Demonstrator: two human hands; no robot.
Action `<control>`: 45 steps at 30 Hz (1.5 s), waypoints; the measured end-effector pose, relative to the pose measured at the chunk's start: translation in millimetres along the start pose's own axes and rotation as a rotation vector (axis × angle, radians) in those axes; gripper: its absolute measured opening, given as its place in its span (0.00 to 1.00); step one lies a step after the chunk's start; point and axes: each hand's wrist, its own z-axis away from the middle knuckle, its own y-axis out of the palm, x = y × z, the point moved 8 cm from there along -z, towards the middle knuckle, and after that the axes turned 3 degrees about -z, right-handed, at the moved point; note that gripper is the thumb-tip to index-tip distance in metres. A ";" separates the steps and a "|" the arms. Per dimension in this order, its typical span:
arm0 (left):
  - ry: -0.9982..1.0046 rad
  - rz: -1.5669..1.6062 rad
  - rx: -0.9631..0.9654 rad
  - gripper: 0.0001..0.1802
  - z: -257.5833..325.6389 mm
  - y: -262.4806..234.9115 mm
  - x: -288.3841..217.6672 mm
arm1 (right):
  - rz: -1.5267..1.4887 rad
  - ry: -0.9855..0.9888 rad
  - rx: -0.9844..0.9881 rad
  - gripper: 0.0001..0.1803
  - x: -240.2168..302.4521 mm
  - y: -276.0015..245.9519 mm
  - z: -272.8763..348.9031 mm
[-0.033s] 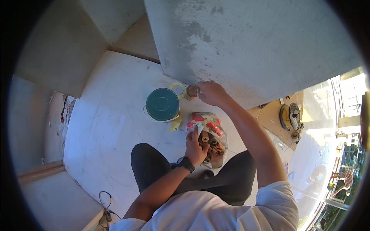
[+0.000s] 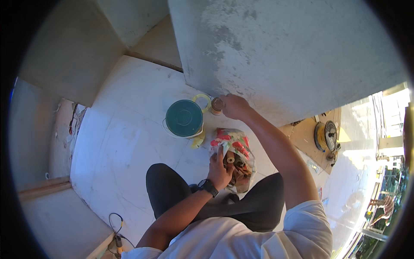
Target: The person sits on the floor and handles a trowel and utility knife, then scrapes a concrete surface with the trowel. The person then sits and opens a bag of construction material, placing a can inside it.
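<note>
Between my knees, a clear plastic bag [image 2: 246,144] with red print stands with its mouth open. Brown, crumpled-looking contents and a small brown roll [image 2: 231,158] with a hole in its end show inside. My left hand [image 2: 221,172], a black watch on its wrist, is closed on the bag's near left edge, its fingers next to the roll. Farther off by the wall, my right hand [image 2: 236,106] has curled fingers at the side of a small brown round can [image 2: 217,104]. Its fingertips are partly hidden.
Left of the can lie a yellow tape roll [image 2: 202,102] and a white bucket with a teal top [image 2: 184,118]. A grey wall panel [image 2: 293,56] rises beyond my right hand. At right, a cable reel [image 2: 325,135] rests on cardboard; a power cord [image 2: 115,226] is lower left.
The view has shifted slightly. Both hands keep their places at the bag and the brown can.
</note>
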 end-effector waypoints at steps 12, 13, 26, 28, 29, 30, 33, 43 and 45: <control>-0.171 0.028 0.120 0.56 22.5 -5.5 26.0 | 0.411 -0.174 0.041 0.39 -32.1 116.5 -113.0; -0.168 0.025 0.126 0.56 19.5 -6.4 24.6 | 0.359 -0.176 0.043 0.38 -27.0 100.6 -95.0; 0.065 -0.054 0.098 0.48 -73.4 -15.9 -11.3 | -0.282 0.359 -0.424 0.42 -47.4 -145.2 253.0; 0.089 -0.059 0.098 0.46 -89.2 -16.8 -16.1 | 0.141 0.467 -0.543 0.42 -38.4 -157.7 284.0; 0.106 -0.087 0.096 0.46 -94.5 -16.9 -18.5 | 0.070 0.494 -0.577 0.42 -36.8 -158.8 296.7; 0.126 -0.110 0.082 0.46 -99.5 -17.4 -21.6 | -0.225 0.553 -0.527 0.43 -42.7 -151.0 306.6; 0.109 -0.184 0.088 0.46 -106.3 -15.0 -22.8 | 0.241 0.408 -0.708 0.41 3.9 -157.1 321.5; 0.221 0.097 0.141 0.46 -100.7 -32.7 -23.4 | -0.643 0.268 -0.188 0.41 -5.1 -53.8 221.1; 0.195 -0.009 0.146 0.46 -96.2 -36.3 -19.6 | -0.445 0.347 -0.165 0.39 -16.1 -44.0 213.2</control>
